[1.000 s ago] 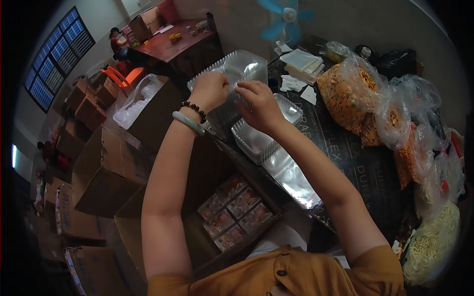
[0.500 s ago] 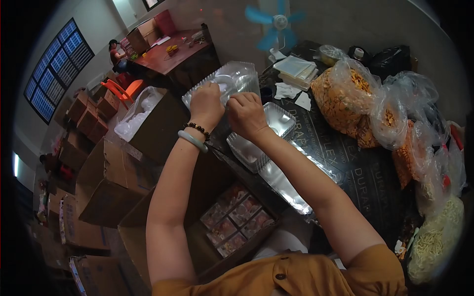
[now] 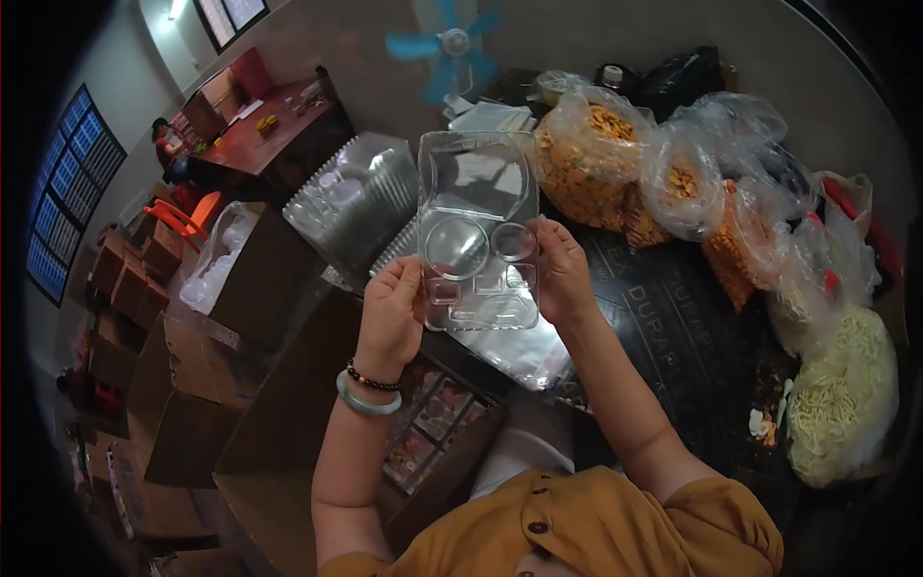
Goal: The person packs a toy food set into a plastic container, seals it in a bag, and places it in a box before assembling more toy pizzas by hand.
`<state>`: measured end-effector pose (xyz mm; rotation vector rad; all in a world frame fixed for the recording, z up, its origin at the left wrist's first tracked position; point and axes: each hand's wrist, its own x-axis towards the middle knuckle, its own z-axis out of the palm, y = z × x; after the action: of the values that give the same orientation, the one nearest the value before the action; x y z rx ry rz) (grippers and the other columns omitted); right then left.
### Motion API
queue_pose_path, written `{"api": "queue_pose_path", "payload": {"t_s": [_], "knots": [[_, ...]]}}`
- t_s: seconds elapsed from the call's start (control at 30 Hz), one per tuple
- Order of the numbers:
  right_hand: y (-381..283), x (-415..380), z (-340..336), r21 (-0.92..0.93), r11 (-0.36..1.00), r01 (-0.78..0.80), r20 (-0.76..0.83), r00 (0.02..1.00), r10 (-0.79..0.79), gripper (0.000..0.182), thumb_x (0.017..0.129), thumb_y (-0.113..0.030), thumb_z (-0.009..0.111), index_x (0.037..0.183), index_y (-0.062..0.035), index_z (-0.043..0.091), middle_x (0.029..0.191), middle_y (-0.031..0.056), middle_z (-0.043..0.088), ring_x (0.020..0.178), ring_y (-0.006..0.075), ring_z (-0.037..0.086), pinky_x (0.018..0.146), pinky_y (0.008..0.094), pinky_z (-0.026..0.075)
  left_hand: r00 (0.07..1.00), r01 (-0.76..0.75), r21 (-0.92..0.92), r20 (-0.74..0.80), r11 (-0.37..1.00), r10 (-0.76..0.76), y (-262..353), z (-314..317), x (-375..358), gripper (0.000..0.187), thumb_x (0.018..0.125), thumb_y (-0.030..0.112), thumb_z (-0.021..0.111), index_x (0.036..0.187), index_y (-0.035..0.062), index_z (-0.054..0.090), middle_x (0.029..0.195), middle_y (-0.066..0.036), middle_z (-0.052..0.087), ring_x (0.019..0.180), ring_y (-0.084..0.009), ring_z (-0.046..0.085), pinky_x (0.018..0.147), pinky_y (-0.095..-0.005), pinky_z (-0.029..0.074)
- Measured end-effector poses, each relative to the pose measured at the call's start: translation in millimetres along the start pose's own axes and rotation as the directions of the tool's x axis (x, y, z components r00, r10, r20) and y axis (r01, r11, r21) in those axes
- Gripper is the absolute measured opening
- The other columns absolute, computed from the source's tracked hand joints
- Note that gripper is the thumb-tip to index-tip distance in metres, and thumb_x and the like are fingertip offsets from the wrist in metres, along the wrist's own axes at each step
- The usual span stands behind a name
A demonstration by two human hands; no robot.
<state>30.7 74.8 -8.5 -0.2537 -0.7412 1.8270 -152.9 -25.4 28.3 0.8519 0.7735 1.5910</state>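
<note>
Fingers (image 3: pixel 411 276) of the left hand (image 3: pixel 389 313) pinch closed on the clear tray (image 3: pixel 481 204) at its eight o'clock edge; those of the right hand (image 3: pixel 565 271) close on its three o'clock edge. The tray is held up over the counter (image 3: pixel 663 298). From it, the stacked trays (image 3: pixel 351 197) lie towards ten o'clock, a bag of orange snacks (image 3: pixel 585 163) at two.

Clear, glossy plastic forms the ridged, moulded tray (image 3: pixel 481 207), while thin, crinkled plastic makes the bags (image 3: pixel 683 188). Brown, matt cardboard boxes (image 3: pixel 197 413) stand near a reddish table (image 3: pixel 279 130) with a smooth sheen, beside an orange chair (image 3: pixel 197 216) of glossy look
</note>
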Motion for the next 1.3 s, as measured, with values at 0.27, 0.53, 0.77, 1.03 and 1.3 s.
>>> {"api": "queue_pose_path", "payload": {"t_s": [0.27, 0.53, 0.77, 1.03, 1.3], "knots": [[-46.9, -103.0, -28.2, -0.431, 0.893, 0.131, -0.013, 0.989, -0.151, 0.011, 0.09, -0.013, 0.058, 0.09, -0.0028, 0.062, 0.081, -0.002, 0.056, 0.073, 0.0052, 0.049, 0.068, 0.0191, 0.041, 0.903, -0.38, 0.56, 0.052, 0.736, 0.427, -130.6, 115.9, -23.0, 0.036, 0.093, 0.014, 0.05, 0.123, -0.0054, 0.048, 0.116, -0.017, 0.056, 0.103, -0.0195, 0.056, 0.087, -0.0291, 0.044], [-76.6, -161.7, -86.7, -0.502, 0.831, 0.241, -0.174, 0.913, -0.37, 0.012, 0.086, -0.013, 0.063, 0.093, -0.0048, 0.069, 0.099, -0.0015, 0.049, 0.093, 0.0065, 0.046, 0.08, 0.0203, 0.039, 0.981, -0.168, 0.177, -0.064, 0.97, 0.182, -195.5, 190.8, -49.8, 0.033, 0.095, 0.014, 0.047, 0.121, -0.0056, 0.051, 0.106, -0.006, 0.059, 0.092, -0.008, 0.054, 0.081, -0.0216, 0.044], [-97.7, -190.4, -111.6, -0.394, 0.889, 0.233, -0.303, 0.881, -0.365, 0.017, 0.088, -0.018, 0.061, 0.092, -0.0033, 0.069, 0.101, -0.0017, 0.049, 0.095, 0.0071, 0.047, 0.082, 0.0206, 0.038, 0.996, -0.087, 0.19, -0.019, 0.978, 0.093, -226.4, 220.0, -55.9, 0.033, 0.096, 0.015, 0.048, 0.122, -0.0034, 0.052, 0.1, -0.005, 0.063, 0.087, -0.007, 0.056, 0.077, -0.0208, 0.044], [-105.6, -198.2, -134.0, -0.214, 0.959, 0.183, -0.39, 0.885, -0.256, 0.016, 0.091, -0.011, 0.056, 0.101, -0.0002, 0.062, 0.098, 0.0009, 0.057, 0.088, 0.0079, 0.055, 0.077, 0.021, 0.045, 1.0, -0.002, 0.172, 0.005, 0.985, 0.001, -240.7, 234.9, -56.0, 0.032, 0.095, 0.014, 0.048, 0.12, -0.005, 0.054, 0.106, -0.007, 0.06, 0.094, -0.0086, 0.053, 0.082, -0.0211, 0.043], [-133.2, -211.0, -118.8, -0.859, 0.504, 0.09, -0.233, 0.808, -0.541, 0.034, 0.084, 0.002, 0.057, 0.117, 0.0003, 0.053, 0.084, 0.0009, 0.06, 0.078, 0.0063, 0.056, 0.072, 0.0209, 0.046, 0.977, -0.21, 0.476, 0.081, 0.854, 0.195, -247.6, 237.8, -55.9, 0.03, 0.093, 0.01, 0.049, 0.118, -0.0052, 0.055, 0.095, -0.004, 0.059, 0.084, -0.0082, 0.054, 0.074, -0.0215, 0.045]]}}
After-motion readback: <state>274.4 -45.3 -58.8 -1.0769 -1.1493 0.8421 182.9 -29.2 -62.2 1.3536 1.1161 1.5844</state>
